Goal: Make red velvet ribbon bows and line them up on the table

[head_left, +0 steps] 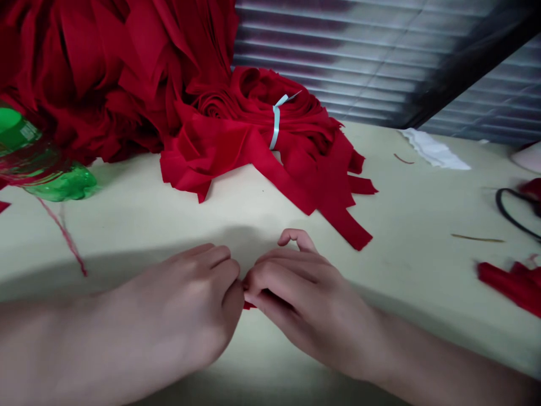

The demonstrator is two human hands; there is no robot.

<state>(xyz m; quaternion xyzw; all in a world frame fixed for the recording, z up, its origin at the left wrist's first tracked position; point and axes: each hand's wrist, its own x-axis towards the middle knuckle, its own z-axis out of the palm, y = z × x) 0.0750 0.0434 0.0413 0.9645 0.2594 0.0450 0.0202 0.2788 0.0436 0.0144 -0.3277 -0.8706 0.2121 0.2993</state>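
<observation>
Left hand [186, 304], right hand [306, 301] pinch red fabric strip [249, 305]; lies crosswise, mostly hidden.

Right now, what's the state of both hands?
Left hand: closed, pinching a red fabric scrap.
Right hand: closed, pinching the same scrap.
</observation>
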